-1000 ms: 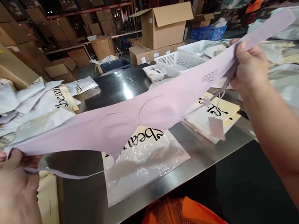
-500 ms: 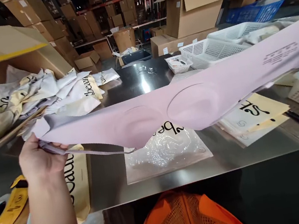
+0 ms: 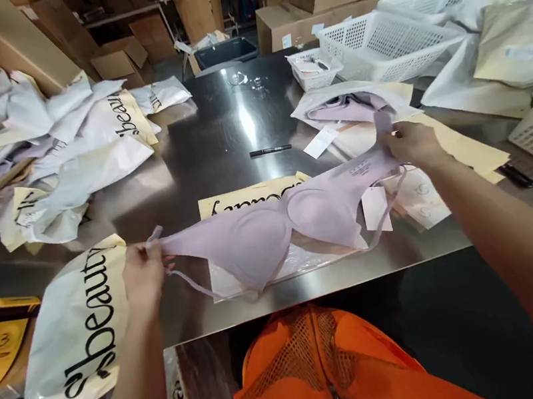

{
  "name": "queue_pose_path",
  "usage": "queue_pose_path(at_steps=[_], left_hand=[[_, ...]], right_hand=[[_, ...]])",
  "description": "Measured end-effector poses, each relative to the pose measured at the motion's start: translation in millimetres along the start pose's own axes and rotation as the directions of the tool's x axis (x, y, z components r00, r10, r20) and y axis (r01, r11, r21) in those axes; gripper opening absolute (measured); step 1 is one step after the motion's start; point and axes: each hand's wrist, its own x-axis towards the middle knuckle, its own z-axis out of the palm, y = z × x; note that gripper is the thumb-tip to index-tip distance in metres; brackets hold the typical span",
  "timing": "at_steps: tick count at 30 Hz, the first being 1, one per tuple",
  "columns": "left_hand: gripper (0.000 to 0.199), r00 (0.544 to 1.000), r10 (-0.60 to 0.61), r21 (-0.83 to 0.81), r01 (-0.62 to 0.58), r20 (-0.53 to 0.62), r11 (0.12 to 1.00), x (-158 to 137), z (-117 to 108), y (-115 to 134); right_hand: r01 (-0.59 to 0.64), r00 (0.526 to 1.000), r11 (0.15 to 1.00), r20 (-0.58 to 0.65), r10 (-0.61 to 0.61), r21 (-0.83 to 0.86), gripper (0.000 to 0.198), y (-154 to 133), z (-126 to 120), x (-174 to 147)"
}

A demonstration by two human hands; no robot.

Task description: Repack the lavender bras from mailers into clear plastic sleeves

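Note:
A pale lilac bra [image 3: 265,237] is spread out between my two hands, its cups facing up and its thin straps hanging down. My left hand [image 3: 144,273] pinches one end of its band. At the other end, my right hand [image 3: 412,146] grips the band with fingers closed. Under the bra lies a clear bag with "beauty" lettering [image 3: 253,195], partly covered by it. A white tag [image 3: 376,209] shows beside the bra's right side. To the left of my left hand, a larger "beauty" bag [image 3: 87,315] hangs over the table edge.
Several bags are piled at the left [image 3: 81,148]. A black pen [image 3: 270,150] lies on the metal table [image 3: 218,146]. An open bag with lilac fabric [image 3: 353,105] sits past my right hand. White baskets [image 3: 388,42] stand at the back right, and a yellow tape cutter [image 3: 4,349] is far left.
The bra has come down and in from a wide stretch to a slacker spread just over the table. My right hand has moved inward into full view. The camera has tilted down.

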Motion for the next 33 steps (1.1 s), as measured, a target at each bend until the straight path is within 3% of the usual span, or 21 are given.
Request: queue_pose_path(at_steps=[2,3,5,7,9,11,13,17,21,23,24,26,28,29,31,33], left_hand=[[0.042,0.968,0.239,0.220,-0.217,-0.074,0.951,-27,9,-9],[0.049,0.909,0.414,0.340,-0.377,-0.041,0.862,-43,14,-12],[0.051,0.690,0.695,0.465,-0.691,0.200,0.553,-77,28,-19],[0.053,0.483,0.750,0.381,-0.865,0.452,0.327,-109,46,-26],[0.055,0.387,0.717,0.296,-0.920,0.580,0.257,-132,64,-35],[0.052,0.373,0.686,0.284,-0.927,0.625,0.246,-146,78,-45],[0.047,0.382,0.682,0.302,-0.922,0.624,0.241,-151,86,-53],[0.043,0.401,0.725,0.332,-0.910,0.560,0.247,-151,91,-62],[0.041,0.411,0.744,0.321,-0.907,0.528,0.273,-149,93,-64],[0.041,0.404,0.751,0.312,-0.910,0.523,0.273,-149,94,-64],[0.041,0.402,0.754,0.309,-0.911,0.519,0.273,-149,95,-65],[0.039,0.398,0.764,0.300,-0.913,0.508,0.276,-149,95,-65],[0.036,0.393,0.773,0.287,-0.916,0.497,0.280,-149,95,-66],[0.035,0.391,0.777,0.281,-0.917,0.493,0.283,-149,95,-67],[0.034,0.387,0.782,0.274,-0.919,0.489,0.284,-149,95,-68],[0.035,0.381,0.785,0.277,-0.921,0.488,0.275,-149,94,-69]], right_hand=[[-0.088,0.994,0.995,-0.070,0.084,-0.052,0.071,-12,6,-20],[-0.082,0.988,0.995,-0.133,0.074,-0.051,0.075,-21,5,-32],[0.081,0.975,0.996,-0.212,-0.070,0.044,0.064,-46,2,-60],[0.337,0.940,0.902,-0.151,-0.306,0.270,0.035,-77,2,-93],[0.457,0.857,0.737,-0.023,-0.515,0.498,0.021,-109,10,-125],[0.482,0.748,0.621,0.079,-0.659,0.619,0.019,-136,27,-150],[0.508,0.677,0.593,0.136,-0.723,0.624,0.018,-152,47,-165],[0.560,0.659,0.632,0.175,-0.732,0.535,0.023,-158,77,-173],[0.565,0.694,0.645,0.127,-0.709,0.515,0.009,-159,82,-183],[0.518,0.723,0.661,0.134,-0.677,0.543,0.017,-161,81,-186],[0.446,0.746,0.667,0.164,-0.645,0.597,0.019,-162,80,-186],[0.149,0.812,0.648,0.282,-0.512,0.747,0.019,-159,79,-175],[-0.238,0.871,0.500,0.411,-0.270,0.833,0.026,-150,75,-153],[-0.367,0.883,0.395,0.449,-0.136,0.842,0.031,-144,71,-140],[-0.438,0.898,0.243,0.434,0.073,0.866,0.040,-132,58,-118],[-0.363,0.932,0.249,0.342,0.123,0.898,0.039,-126,40,-109]])
